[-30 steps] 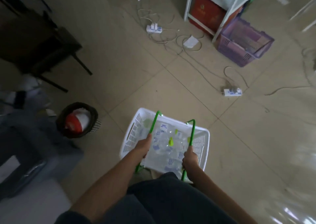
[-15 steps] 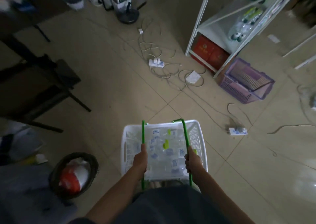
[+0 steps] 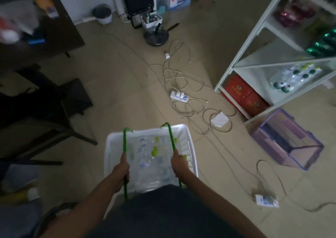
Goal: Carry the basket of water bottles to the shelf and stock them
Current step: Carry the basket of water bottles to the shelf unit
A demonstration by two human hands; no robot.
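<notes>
**Basket in hand, shelf ahead on the right**

We hold the white basket (image 3: 189, 146) of water bottles (image 3: 154, 157) low before us, left hand (image 3: 122, 170) and right hand (image 3: 179, 165) each clenched on a green handle (image 3: 171, 137). We judge the carry under way. Next we must reach the shelf (image 3: 254, 37), stepping past loose cables (image 3: 181, 74), a power strip (image 3: 179, 96) and a purple crate (image 3: 287, 143).

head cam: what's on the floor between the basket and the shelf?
Head view: loose cables, a power strip and a white paper between basket and shelf.
</notes>
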